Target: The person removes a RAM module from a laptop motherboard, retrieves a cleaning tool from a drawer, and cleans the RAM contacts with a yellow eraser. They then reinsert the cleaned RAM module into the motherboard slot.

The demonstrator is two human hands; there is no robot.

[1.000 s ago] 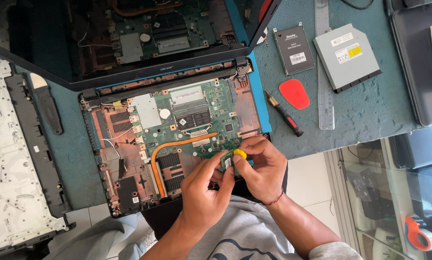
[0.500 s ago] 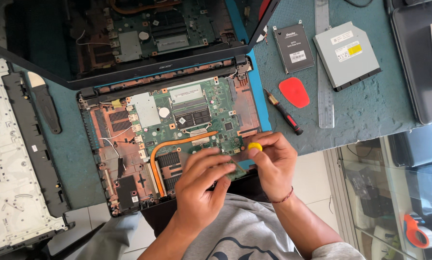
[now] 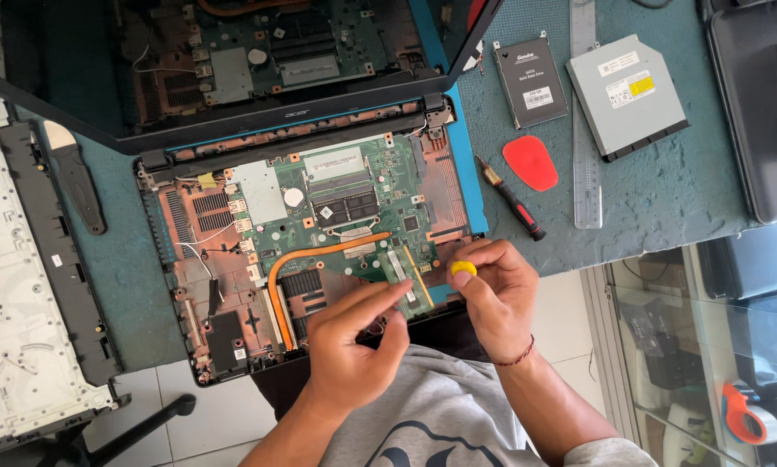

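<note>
An opened laptop base (image 3: 189,285) lies in front of me with its green motherboard (image 3: 354,207) and a copper heat pipe (image 3: 319,255) exposed. My right hand (image 3: 497,298) pinches a small tool with a yellow cap (image 3: 463,268) at the board's near right corner. My left hand (image 3: 354,346) reaches in from below, its fingertips on a narrow green memory module (image 3: 399,275) that stands tilted on the board. Whether those fingers grip the module is hidden.
The laptop's lid (image 3: 86,60) stands open at the back. A keyboard cover (image 3: 16,285) lies at left. On the blue mat (image 3: 665,190) to the right are a red-handled screwdriver (image 3: 514,201), a red pick (image 3: 529,163), a metal ruler (image 3: 585,121), a black drive (image 3: 529,82) and a grey optical drive (image 3: 626,95).
My right hand has shifted to the right with the yellow-capped tool. My left hand's fingers have stretched out toward the memory module.
</note>
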